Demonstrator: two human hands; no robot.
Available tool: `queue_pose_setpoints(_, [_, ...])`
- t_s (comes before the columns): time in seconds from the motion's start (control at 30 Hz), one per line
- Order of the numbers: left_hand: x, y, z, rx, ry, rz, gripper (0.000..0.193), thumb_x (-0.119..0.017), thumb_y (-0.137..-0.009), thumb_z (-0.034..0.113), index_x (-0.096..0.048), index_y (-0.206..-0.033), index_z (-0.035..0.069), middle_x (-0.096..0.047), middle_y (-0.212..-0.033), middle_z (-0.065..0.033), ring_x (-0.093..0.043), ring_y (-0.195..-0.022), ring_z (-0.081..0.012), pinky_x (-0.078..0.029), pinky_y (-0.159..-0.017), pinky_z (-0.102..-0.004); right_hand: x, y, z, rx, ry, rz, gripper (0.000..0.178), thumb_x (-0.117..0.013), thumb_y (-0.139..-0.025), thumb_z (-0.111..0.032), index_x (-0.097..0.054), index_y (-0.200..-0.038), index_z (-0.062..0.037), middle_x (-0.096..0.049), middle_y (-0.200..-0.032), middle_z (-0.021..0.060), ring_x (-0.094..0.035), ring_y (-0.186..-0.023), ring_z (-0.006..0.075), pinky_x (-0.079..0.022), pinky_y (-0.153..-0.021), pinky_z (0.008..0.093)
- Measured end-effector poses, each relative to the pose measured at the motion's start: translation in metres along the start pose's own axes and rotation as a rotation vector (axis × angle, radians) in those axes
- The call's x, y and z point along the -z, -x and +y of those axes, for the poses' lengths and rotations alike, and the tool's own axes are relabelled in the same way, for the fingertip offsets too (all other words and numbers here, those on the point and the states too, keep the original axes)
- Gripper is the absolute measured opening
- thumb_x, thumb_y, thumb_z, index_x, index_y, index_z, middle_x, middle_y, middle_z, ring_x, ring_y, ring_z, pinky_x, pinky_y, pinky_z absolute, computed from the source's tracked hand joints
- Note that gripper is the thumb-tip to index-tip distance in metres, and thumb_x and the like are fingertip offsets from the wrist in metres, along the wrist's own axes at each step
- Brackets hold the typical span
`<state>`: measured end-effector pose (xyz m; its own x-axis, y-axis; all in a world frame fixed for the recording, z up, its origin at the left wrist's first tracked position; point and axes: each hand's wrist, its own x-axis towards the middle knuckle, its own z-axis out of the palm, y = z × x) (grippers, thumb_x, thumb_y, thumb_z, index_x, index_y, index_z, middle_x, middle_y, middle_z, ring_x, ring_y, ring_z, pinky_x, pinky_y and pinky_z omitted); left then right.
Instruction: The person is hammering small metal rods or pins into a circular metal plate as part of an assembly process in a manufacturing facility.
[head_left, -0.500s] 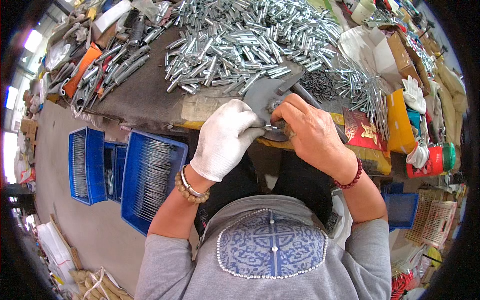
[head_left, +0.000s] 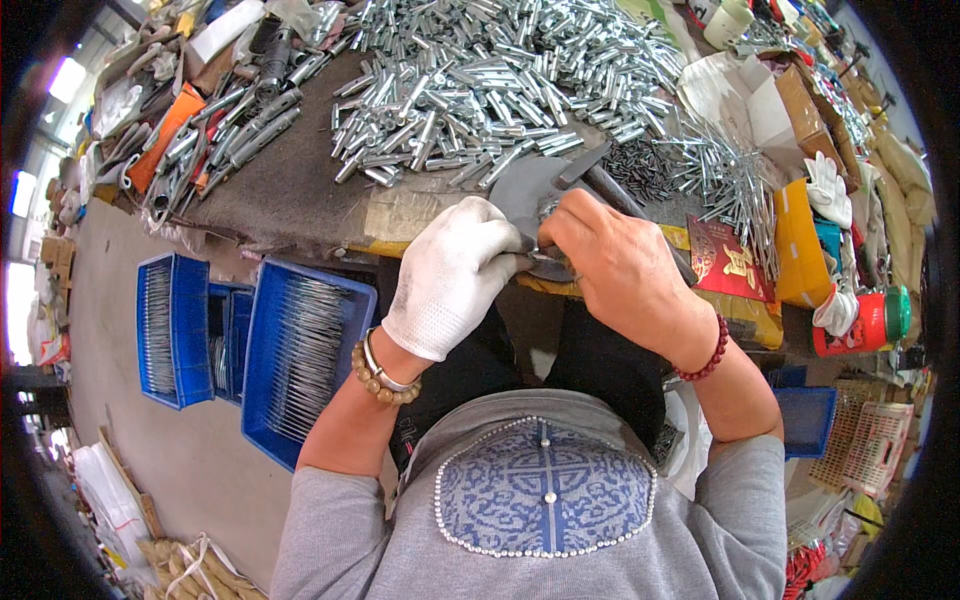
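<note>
Bench (head_left: 285, 195) metal-strewn; left hand (head_left: 440, 280), right hand (head_left: 630, 275) angled inward, fingers (head_left: 566, 222) curled, clamping unclear.

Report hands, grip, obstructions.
Gloved left hand, bare right hand close together at grey disc. Anything held: too hidden to tell. Metal tubes piled beyond, clear of hands.

We get open passage for the left hand (head_left: 452, 275) leftward over the table (head_left: 295, 185), between tool heap (head_left: 240, 130) and metal tube pile (head_left: 450, 110). Tubes block the far side; thin rods (head_left: 722, 172) and red packet (head_left: 725, 258) crowd the right hand (head_left: 620, 262). Blue bin (head_left: 268, 440) flanks our left forearm.
</note>
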<state>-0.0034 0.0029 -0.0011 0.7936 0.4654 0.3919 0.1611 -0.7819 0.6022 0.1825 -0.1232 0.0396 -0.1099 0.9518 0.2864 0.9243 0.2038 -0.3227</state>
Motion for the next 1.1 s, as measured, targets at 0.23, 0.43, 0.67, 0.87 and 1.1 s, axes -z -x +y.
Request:
queue_pose_setpoints(0.23, [-0.002,0.0,0.001,0.016,0.019,0.011,0.016,-0.082,-0.078,0.005,-0.072,-0.091,0.004,-0.066,-0.097,-0.0121,-0.067,-0.095,-0.0325,-0.055,-0.085,-0.0406,-0.008,0.001,0.001,-0.034,-0.044,0.049,0.026,-0.062,-0.082,0.003,-0.063,-0.107,-0.0035,-0.059,-0.106,0.0146,-0.066,-0.099,0.0373,-0.056,-0.081,0.0482])
queue_pose_setpoints(0.43, [-0.002,-0.001,0.002,0.045,0.039,-0.003,0.014,-0.083,-0.08,0.007,-0.073,-0.09,0.004,-0.066,-0.096,-0.0113,-0.067,-0.095,-0.0307,-0.054,-0.086,-0.0392,-0.016,0.005,0.002,-0.099,-0.092,0.138,0.027,-0.061,-0.08,0.006,-0.066,-0.104,-0.0048,-0.061,-0.107,0.0137,-0.063,-0.106,0.0379,-0.053,-0.088,0.0492])
queue_pose_setpoints(0.67, [-0.002,-0.004,0.003,0.062,0.042,-0.033,0.013,-0.082,-0.081,0.007,-0.075,-0.091,0.004,-0.066,-0.096,-0.0117,-0.067,-0.095,-0.0307,-0.054,-0.087,-0.0392,-0.007,0.013,0.007,-0.124,-0.08,0.203,0.038,-0.063,-0.08,0.006,-0.07,-0.116,-0.0058,-0.064,-0.111,0.0139,-0.063,-0.107,0.0372,-0.052,-0.095,0.047])
queue_pose_setpoints(0.87, [-0.002,-0.004,0.005,0.112,0.073,-0.039,0.015,-0.085,-0.081,0.008,-0.078,-0.094,0.004,-0.067,-0.097,-0.012,-0.067,-0.095,-0.0291,-0.054,-0.086,-0.0383,0.014,0.036,0.025,-0.383,0.278,0.148,0.047,-0.073,-0.084,-0.003,-0.069,-0.131,-0.0085,-0.068,-0.113,0.0128,-0.066,-0.111,0.0355,-0.053,-0.099,0.0468])
queue_pose_setpoints(1.1, [-0.001,-0.003,0.005,0.107,0.08,-0.027,0.016,-0.086,-0.082,0.008,-0.077,-0.096,0.004,-0.066,-0.097,-0.0111,-0.067,-0.093,-0.0277,-0.054,-0.084,-0.0371,0.02,0.057,0.003,-0.359,-0.062,0.293,0.064,-0.071,-0.078,0.007,-0.068,-0.14,-0.0111,-0.067,-0.108,0.0125,-0.069,-0.1,0.0332,-0.057,-0.085,0.0444])
